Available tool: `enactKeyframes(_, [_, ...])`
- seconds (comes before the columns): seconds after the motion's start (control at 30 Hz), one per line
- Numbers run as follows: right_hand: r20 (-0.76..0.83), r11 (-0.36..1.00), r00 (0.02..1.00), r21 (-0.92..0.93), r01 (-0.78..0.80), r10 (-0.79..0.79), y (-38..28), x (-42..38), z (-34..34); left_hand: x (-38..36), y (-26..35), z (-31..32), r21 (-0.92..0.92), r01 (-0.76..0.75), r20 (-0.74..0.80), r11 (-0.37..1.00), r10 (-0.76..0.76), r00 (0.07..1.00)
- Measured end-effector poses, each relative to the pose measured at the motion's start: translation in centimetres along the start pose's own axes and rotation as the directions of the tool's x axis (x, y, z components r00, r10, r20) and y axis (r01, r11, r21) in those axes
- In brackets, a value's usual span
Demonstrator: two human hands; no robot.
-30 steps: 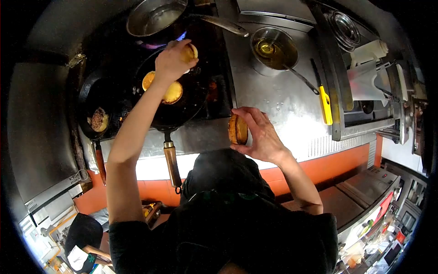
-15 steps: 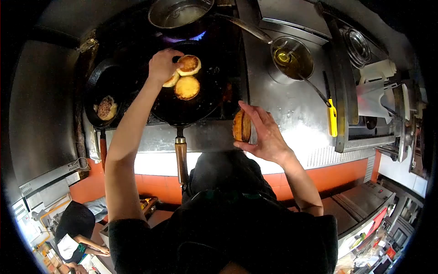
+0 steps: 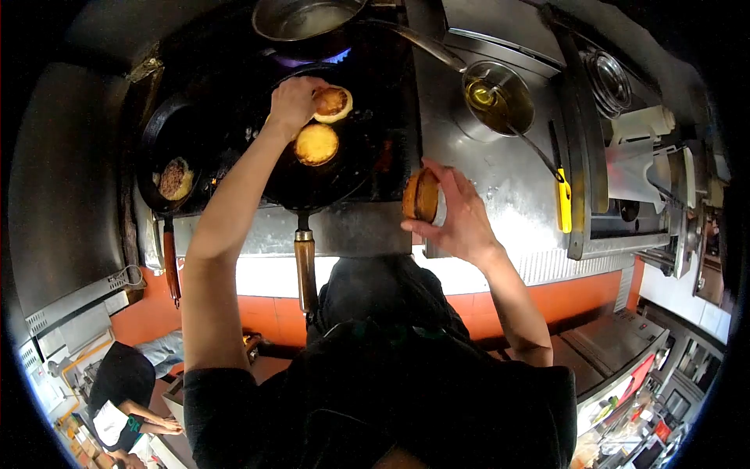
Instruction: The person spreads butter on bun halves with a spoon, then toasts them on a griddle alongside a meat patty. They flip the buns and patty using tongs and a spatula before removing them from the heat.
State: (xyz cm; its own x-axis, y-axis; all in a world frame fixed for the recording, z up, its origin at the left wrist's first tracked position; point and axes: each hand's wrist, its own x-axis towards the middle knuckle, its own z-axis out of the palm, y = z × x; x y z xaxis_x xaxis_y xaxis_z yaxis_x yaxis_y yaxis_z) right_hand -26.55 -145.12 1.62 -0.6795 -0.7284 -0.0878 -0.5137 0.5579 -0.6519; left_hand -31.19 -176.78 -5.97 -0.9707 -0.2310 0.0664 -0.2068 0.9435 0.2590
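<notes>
A dark frying pan (image 3: pixel 355 176) on the stove holds round toasted bun halves. My left hand (image 3: pixel 295 103) pinches the left edge of a browned bun half (image 3: pixel 334 104) near the pan's far side. Just below it lies a golden bun half (image 3: pixel 316 144), untouched. A third bun is mostly hidden behind my left hand. My right hand (image 3: pixel 462 215) grips a browned bun (image 3: pixel 420 195) on edge between thumb and fingers, over the steel counter's edge right of the pan. It looks like two halves pressed together.
To the left, a smaller pan (image 3: pixel 150 152) holds a meat-topped bun (image 3: pixel 176 180). Another pan (image 3: pixel 308 35) stands over a blue flame (image 3: pixel 312 59) at the back. On the counter are a pot of yellow liquid (image 3: pixel 498 98) with a ladle and a yellow-handled tool (image 3: pixel 564 202). Someone (image 3: pixel 125 391) works behind.
My left hand has shifted slightly right across the pan, and the bun half at its fingers has moved right with it. My right hand still holds its bun, now turned a little.
</notes>
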Motion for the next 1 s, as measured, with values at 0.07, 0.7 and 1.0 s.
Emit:
enactKeyframes(0.07, [-0.072, 0.998, 0.997, -0.056, 0.010, -0.014, 0.2, 1.1, 0.1, -0.8, 0.3, -0.6, -0.006, 0.006, 0.014, 1.000, -0.006, 1.000])
enactKeyframes(0.7, [0.430, 0.663, 0.881, -0.604, 0.442, -0.196, -4.0, 22.4, 5.3, -16.5, -4.4, -7.2, -0.274, 0.327, -0.325, 0.905, -0.407, 0.853])
enactKeyframes(1.0, [0.176, 0.689, 0.834, -0.489, 0.535, -0.523, -7.1, 14.1, -0.2, -7.0, -3.6, -3.6, 0.030, 0.041, -0.135, 0.999, -0.037, 0.990])
